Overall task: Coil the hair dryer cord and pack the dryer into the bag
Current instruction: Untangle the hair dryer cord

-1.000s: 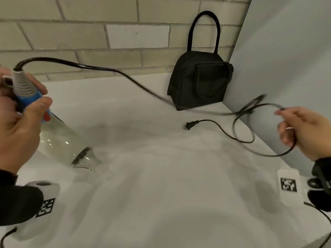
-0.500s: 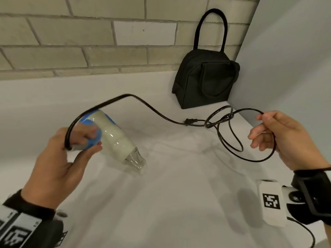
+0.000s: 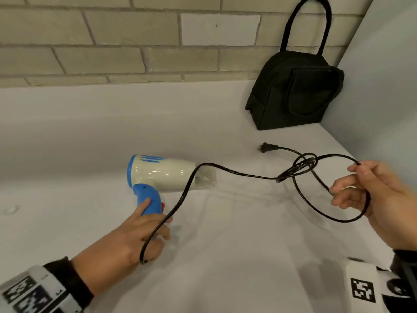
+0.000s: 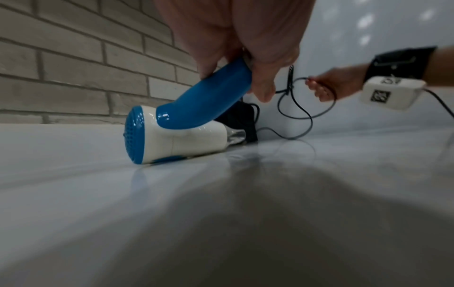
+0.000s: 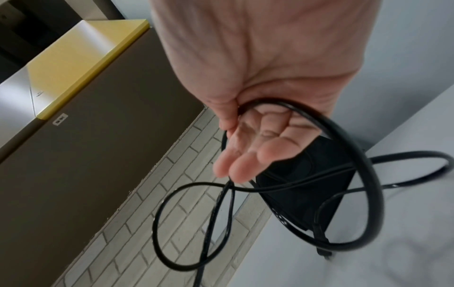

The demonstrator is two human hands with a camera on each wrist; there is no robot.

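The white and blue hair dryer (image 3: 162, 175) (image 4: 176, 134) lies on its side on the white counter (image 3: 225, 256), nozzle pointing right. My left hand (image 3: 135, 236) (image 4: 245, 48) grips its blue handle (image 3: 149, 199) (image 4: 209, 97). The black cord (image 3: 225, 171) (image 5: 368, 165) runs from under that hand to a loose loop hanging from my right hand (image 3: 374, 195) (image 5: 258, 126), which pinches it between thumb and fingers. The plug (image 3: 267, 147) lies on the counter. The black bag (image 3: 295, 91) (image 5: 307, 180) stands closed in the back right corner.
A brick wall (image 3: 112, 41) runs along the back of the counter and a plain grey wall (image 3: 388, 75) bounds it on the right. In the right wrist view a brown cabinet with a yellow top (image 5: 86, 58) shows beyond.
My left hand has lowered the dryer from the air down onto the counter. The cord has slackened, and my right hand still holds its loop at the right.
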